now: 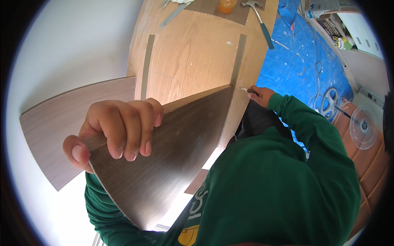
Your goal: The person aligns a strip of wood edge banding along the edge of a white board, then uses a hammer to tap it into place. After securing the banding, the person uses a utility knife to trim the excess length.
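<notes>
My left hand is closed over the near-left corner of a dark brown wood-grain sheet, thumb on one face and fingers on the other. The sheet is tilted up off the light wooden tabletop, its far end coming down by the right side of the table. Beside that far end, my right hand is closed around a small dark-handled utility knife. Its thin metal tip points left toward the sheet's end and lies close to the tabletop. Most of the handle is hidden in my fingers.
Grey-brown strips lie on the tabletop. A hammer and an orange-filled container are at the far end. Another wood-grain panel stands at left by the white wall. Blue sheeting and a fan are at right.
</notes>
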`<state>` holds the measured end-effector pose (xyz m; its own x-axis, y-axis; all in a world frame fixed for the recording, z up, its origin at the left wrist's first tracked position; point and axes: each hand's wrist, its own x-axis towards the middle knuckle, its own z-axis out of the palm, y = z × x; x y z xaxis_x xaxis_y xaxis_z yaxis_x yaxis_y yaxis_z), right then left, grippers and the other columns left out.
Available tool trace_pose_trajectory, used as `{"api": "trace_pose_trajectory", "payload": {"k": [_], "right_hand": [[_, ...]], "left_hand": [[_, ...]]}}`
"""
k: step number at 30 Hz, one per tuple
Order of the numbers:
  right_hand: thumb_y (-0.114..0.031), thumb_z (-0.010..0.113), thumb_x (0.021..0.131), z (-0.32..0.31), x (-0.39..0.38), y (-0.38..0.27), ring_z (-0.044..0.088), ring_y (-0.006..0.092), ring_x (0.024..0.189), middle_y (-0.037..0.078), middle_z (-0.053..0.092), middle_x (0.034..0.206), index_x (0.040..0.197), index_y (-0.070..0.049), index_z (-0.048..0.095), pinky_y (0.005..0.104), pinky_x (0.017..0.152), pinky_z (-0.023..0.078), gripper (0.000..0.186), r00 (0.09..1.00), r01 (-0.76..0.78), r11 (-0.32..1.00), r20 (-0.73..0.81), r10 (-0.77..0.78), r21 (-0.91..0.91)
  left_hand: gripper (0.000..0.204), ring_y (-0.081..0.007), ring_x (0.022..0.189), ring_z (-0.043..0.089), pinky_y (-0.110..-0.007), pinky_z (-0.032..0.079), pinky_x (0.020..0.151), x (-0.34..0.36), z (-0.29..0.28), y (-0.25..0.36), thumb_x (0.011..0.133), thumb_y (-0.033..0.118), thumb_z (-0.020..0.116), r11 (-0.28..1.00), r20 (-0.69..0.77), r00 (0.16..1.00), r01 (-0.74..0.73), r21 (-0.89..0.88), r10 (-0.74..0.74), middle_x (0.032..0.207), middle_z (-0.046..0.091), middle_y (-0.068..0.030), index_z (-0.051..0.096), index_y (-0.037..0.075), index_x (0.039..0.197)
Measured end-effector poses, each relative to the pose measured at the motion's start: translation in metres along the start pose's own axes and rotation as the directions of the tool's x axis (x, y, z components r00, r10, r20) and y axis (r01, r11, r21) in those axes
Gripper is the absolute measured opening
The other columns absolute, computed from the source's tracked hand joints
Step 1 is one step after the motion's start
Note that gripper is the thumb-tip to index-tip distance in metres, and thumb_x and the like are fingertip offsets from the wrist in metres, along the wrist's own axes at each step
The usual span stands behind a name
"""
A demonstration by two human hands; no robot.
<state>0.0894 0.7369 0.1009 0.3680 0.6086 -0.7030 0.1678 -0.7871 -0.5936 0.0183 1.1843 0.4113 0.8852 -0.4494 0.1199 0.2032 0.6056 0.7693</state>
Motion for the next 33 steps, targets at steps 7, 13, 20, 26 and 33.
{"api": "trace_pose_trajectory", "payload": {"k": [7, 13, 20, 26, 33], "right_hand": [[-0.054, 0.049, 0.106, -0.02, 0.005, 0.0, 0.069, 0.0425, 0.101, 0.024, 0.071, 0.105, 0.128, -0.005, 0.063, 0.0493, 0.089, 0.052, 0.055, 0.998, 0.029, 0.999, 0.047, -0.029, 0.014], [-0.053, 0.047, 0.106, -0.03, 0.014, -0.003, 0.068, 0.0431, 0.099, 0.024, 0.07, 0.1, 0.121, -0.004, 0.064, 0.0499, 0.088, 0.051, 0.054, 0.991, -0.047, 0.998, 0.128, 0.041, 0.042], [-0.054, 0.044, 0.107, -0.044, 0.029, -0.006, 0.067, 0.0455, 0.095, 0.025, 0.069, 0.096, 0.116, -0.003, 0.064, 0.0527, 0.085, 0.051, 0.055, 0.971, -0.091, 0.992, 0.211, 0.108, -0.091], [-0.06, 0.041, 0.107, -0.043, 0.025, 0.004, 0.066, 0.0457, 0.092, 0.025, 0.067, 0.091, 0.106, -0.003, 0.063, 0.053, 0.083, 0.051, 0.061, 0.959, -0.147, 0.979, 0.224, 0.176, -0.14], [-0.061, 0.042, 0.107, -0.04, 0.026, 0.022, 0.064, 0.0457, 0.082, 0.026, 0.063, 0.082, 0.101, -0.003, 0.062, 0.0538, 0.076, 0.048, 0.062, 0.959, -0.117, 0.987, 0.245, 0.142, -0.114]], "left_hand": [[0.042, -0.0259, 0.083, 0.069, -0.045, 0.039, 0.099, -0.022, -0.009, 0.0, 0.086, 0.051, 0.069, 1.0, -0.079, 0.997, -0.004, -0.015, 0.003, 0.073, 0.067, -0.0089, 0.068, 0.01, 0.079], [0.042, -0.025, 0.08, 0.074, -0.041, 0.044, 0.096, -0.026, -0.004, -0.004, 0.085, 0.052, 0.073, 1.0, -0.157, 0.987, -0.015, -0.004, 0.014, 0.069, 0.069, -0.0094, 0.069, 0.011, 0.075], [0.042, -0.0261, 0.072, 0.073, -0.044, 0.044, 0.092, -0.008, -0.011, -0.019, 0.082, 0.049, 0.075, 0.997, -0.145, 0.989, -0.051, -0.056, 0.042, 0.063, 0.065, -0.0106, 0.066, 0.01, 0.069], [0.045, -0.025, 0.057, 0.059, -0.046, 0.037, 0.075, -0.004, -0.01, -0.024, 0.08, 0.05, 0.077, 0.992, -0.226, 0.971, -0.094, -0.079, 0.074, 0.057, 0.052, -0.0046, 0.058, 0.012, 0.065], [0.044, -0.0249, 0.059, 0.06, -0.047, 0.038, 0.077, -0.006, -0.016, -0.027, 0.079, 0.05, 0.076, 0.993, -0.233, 0.969, -0.098, -0.068, 0.08, 0.059, 0.056, -0.0064, 0.061, 0.01, 0.068]]}}
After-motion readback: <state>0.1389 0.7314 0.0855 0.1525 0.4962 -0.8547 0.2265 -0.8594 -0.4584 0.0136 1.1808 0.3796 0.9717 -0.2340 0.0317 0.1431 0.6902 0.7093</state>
